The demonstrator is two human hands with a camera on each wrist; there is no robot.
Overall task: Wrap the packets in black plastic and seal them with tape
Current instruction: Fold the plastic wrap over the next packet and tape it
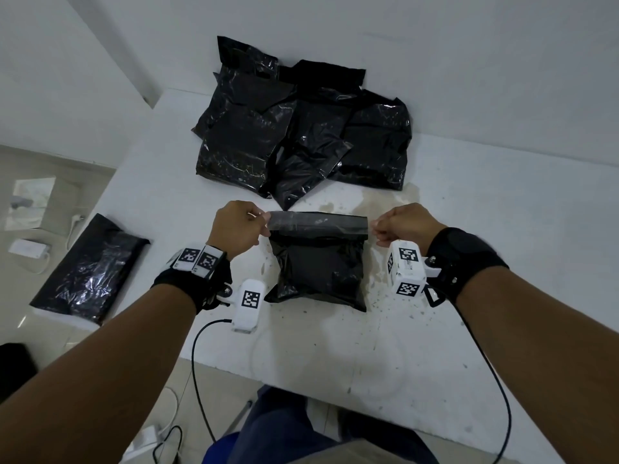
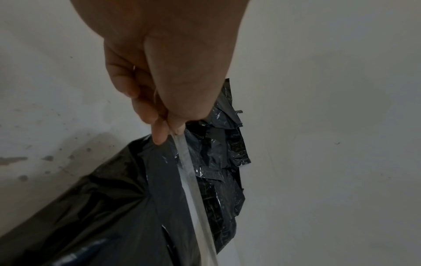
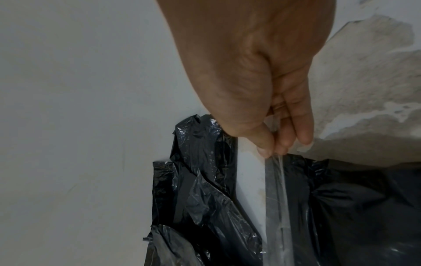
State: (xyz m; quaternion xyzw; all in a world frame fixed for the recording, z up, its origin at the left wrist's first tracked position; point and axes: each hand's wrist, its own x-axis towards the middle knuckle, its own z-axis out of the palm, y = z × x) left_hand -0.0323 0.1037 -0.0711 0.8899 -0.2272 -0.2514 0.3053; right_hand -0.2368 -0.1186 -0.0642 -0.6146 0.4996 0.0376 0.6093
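Tape [image 1: 318,222], a clear strip, stretches taut across the top edge of a crumpled black plastic packet [image 1: 318,269] lying mid-table [image 1: 469,202], near a pile of wrapped packets [image 1: 298,128]. Left hand [image 1: 236,227] pinches one end of the strip, right hand [image 1: 402,224] the other, knuckles up, wrists apart at either side.

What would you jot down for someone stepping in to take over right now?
Left hand and right hand each pinch one end of a clear tape strip, stretched along the far edge of the black-wrapped packet on the table.
Done: this packet is wrapped; a pile of wrapped packets lies behind it, one more far left.
Left: press the tape down to seal it. No unwrapped packets in view.
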